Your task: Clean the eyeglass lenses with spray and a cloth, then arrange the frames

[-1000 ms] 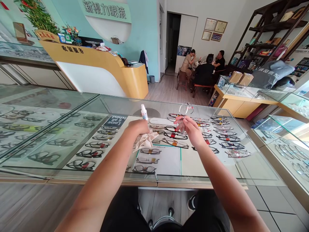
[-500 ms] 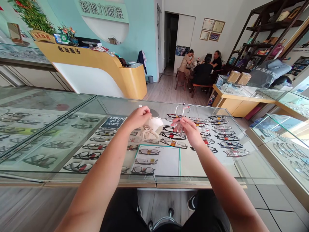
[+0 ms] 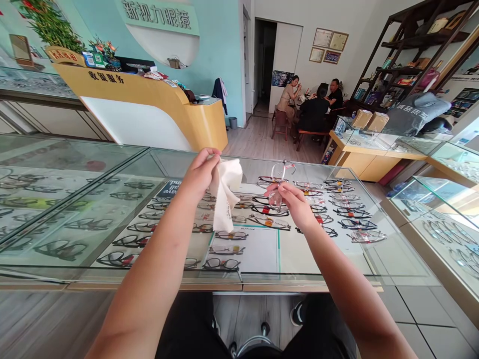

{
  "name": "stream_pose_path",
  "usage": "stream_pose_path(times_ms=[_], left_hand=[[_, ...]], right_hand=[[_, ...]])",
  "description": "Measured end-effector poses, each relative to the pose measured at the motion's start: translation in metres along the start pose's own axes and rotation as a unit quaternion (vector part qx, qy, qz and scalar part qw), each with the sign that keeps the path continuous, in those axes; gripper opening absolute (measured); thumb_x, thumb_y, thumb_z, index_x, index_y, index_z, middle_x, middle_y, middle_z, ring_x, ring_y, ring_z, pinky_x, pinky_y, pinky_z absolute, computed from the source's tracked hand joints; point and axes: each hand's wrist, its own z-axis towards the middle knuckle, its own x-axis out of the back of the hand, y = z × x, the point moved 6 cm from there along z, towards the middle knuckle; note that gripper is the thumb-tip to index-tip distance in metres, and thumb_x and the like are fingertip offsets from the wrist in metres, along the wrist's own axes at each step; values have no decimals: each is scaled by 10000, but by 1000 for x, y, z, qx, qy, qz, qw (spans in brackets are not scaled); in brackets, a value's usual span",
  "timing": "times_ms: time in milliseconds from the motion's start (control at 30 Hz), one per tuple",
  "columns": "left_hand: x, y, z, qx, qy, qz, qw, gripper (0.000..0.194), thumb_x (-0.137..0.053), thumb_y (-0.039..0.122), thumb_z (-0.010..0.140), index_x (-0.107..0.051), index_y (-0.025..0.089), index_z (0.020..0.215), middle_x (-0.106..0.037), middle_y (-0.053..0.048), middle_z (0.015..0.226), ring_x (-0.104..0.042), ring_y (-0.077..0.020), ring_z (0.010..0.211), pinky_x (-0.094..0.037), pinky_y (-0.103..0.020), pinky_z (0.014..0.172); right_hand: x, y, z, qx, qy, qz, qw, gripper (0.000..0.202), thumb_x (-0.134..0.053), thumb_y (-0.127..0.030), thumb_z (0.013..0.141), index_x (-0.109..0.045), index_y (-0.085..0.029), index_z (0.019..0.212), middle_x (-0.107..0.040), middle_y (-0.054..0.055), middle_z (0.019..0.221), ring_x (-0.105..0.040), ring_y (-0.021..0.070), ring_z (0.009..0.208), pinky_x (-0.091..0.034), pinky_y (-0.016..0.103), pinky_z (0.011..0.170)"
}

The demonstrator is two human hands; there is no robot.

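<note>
My left hand [image 3: 204, 172] pinches a cream cleaning cloth [image 3: 225, 194] by its upper edge, and the cloth hangs down in folds above the glass counter. Printed letters show on its lower part. To the right, my right hand [image 3: 294, 199] grips a pair of clear-framed eyeglasses [image 3: 276, 197] near the middle of the frame. The glasses are held on end, one lens below the fingers and the other above, and are apart from the cloth. Beneath both hands, rows of eyeglasses [image 3: 269, 222] lie inside the glass display counter [image 3: 299, 259].
A yellow cashier desk [image 3: 149, 99] stands beyond the counter at left. Three people [image 3: 314, 112] sit around a table at the back. More glass cases [image 3: 430, 209] stand to the right, with cardboard boxes [image 3: 368, 119] on one. A metal stool base [image 3: 254, 341] is below me.
My left hand has moved up and left. The cloth, bunched before, now hangs loose and unfolded from it. My right hand and the eyeglasses have stayed almost in place.
</note>
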Motion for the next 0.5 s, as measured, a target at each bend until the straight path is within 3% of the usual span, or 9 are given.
stream_pose_path(times_ms=[167, 400, 500], left_hand=[[4, 5, 0, 21, 10, -60, 998, 276, -771, 427, 772, -674, 252, 963, -520, 38, 733, -482, -132, 604, -358, -237, 515], [-12, 7, -10, 76, -120, -64, 988, 513, -896, 376, 623, -647, 257, 1055, -596, 42, 806, -560, -140, 619, -381, -254, 515], [-18, 11, -15, 79, -149, -77, 983, 578, -909, 339, 555, -634, 250, 1056, -602, 40, 827, -593, -146, 650, -423, -259, 544]], right_hand=[[-2, -2, 0, -7, 2, 6, 1000, 367, -646, -582, 1029, -799, -249, 1003, -807, 55, 1073, -653, 202, 848, -488, 346, 798], [-6, -9, -2, 3, -5, 4, 1000, 369, -630, -539, 1036, -817, -238, 932, -802, 66, 1091, -647, 204, 838, -497, 364, 830], [-5, -6, -1, -1, -4, -1, 1000, 377, -637, -551, 1031, -827, -238, 943, -798, 66, 1075, -654, 214, 851, -504, 374, 845]])
